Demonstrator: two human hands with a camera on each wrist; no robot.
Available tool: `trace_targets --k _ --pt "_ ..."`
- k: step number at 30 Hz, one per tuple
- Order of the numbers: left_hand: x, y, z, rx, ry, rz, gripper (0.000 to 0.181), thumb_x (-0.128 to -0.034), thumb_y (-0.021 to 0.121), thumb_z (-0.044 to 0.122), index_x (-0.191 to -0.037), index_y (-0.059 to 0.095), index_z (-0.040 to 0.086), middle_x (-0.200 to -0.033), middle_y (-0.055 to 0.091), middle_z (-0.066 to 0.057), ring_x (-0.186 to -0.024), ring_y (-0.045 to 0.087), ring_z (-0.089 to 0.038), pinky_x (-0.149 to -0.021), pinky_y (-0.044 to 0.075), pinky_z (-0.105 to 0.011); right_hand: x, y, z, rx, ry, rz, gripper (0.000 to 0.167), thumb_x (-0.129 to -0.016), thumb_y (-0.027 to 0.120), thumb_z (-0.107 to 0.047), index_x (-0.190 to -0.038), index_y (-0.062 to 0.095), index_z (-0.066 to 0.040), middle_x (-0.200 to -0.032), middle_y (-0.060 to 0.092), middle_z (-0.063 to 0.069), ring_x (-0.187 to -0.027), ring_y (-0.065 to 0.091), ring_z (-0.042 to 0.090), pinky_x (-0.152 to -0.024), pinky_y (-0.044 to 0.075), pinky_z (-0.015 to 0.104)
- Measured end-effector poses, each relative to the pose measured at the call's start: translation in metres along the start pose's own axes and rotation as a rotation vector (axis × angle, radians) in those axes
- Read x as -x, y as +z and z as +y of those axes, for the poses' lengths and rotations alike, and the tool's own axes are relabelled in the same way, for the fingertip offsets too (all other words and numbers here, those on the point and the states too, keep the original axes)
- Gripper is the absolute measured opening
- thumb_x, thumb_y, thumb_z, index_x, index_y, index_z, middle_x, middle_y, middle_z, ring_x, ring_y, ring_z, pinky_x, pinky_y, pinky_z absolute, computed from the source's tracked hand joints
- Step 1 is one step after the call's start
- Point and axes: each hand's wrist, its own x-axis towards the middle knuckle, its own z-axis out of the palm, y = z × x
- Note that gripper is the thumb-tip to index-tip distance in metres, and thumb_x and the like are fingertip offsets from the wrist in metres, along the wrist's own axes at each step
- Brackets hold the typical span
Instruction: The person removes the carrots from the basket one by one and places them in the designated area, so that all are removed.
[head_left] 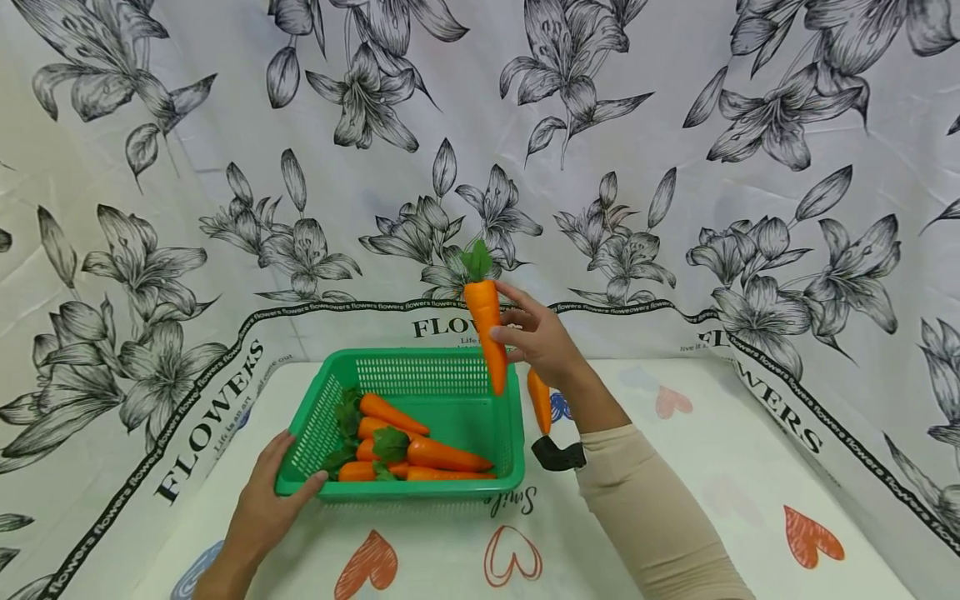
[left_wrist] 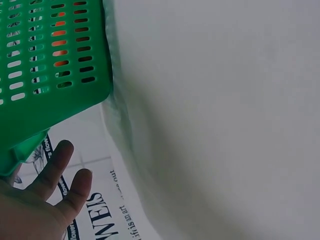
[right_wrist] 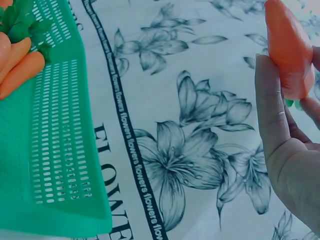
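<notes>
A carrot with a green top (head_left: 486,321) is pinched upright between the thumb and fingers of my right hand (head_left: 546,340), its tip over the right end of a green basket (head_left: 450,357). The right wrist view shows the same carrot (right_wrist: 290,50) in the right hand (right_wrist: 285,135), beside the basket (right_wrist: 95,165). Several carrots (head_left: 442,455) lie in the basket's left and front part. My left hand (head_left: 262,500) grips the basket's front left corner, thumb on the rim. In the left wrist view, that hand (left_wrist: 45,200) is partly hidden below the basket (left_wrist: 60,95).
Right of the basket, another orange carrot-like piece (head_left: 538,402) lies by a black object (head_left: 558,454), partly behind the right forearm. The white table cover (head_left: 637,400) has printed hearts. Behind it hangs a flower-print cloth (head_left: 637,167).
</notes>
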Motion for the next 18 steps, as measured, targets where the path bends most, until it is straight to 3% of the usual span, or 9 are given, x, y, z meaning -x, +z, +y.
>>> trace_targets --k 10,18 --pt "-0.005 -0.006 -0.003 0.018 0.065 -0.003 0.084 -0.0859 0.073 0.037 -0.148 0.030 0.000 -0.151 0.022 -0.022 -0.132 0.026 -0.048 -0.095 0.028 -0.067 0.011 -0.010 -0.007 0.013 -0.023 0.019 0.068 -0.090 0.063 -0.004 -0.150 0.037 -0.021 -0.113 0.051 0.022 -0.097 0.058 0.034 -0.072 0.056 0.043" --pt "-0.007 -0.013 -0.002 -0.023 0.042 -0.144 0.094 -0.0910 0.065 0.042 -0.155 0.006 0.007 -0.160 -0.001 -0.014 -0.138 0.009 -0.052 -0.096 0.017 -0.074 0.019 -0.015 -0.010 0.027 -0.013 0.044 0.067 -0.090 0.062 -0.005 -0.150 0.037 -0.021 -0.113 0.050 0.022 -0.099 0.056 0.035 -0.076 0.055 0.045"
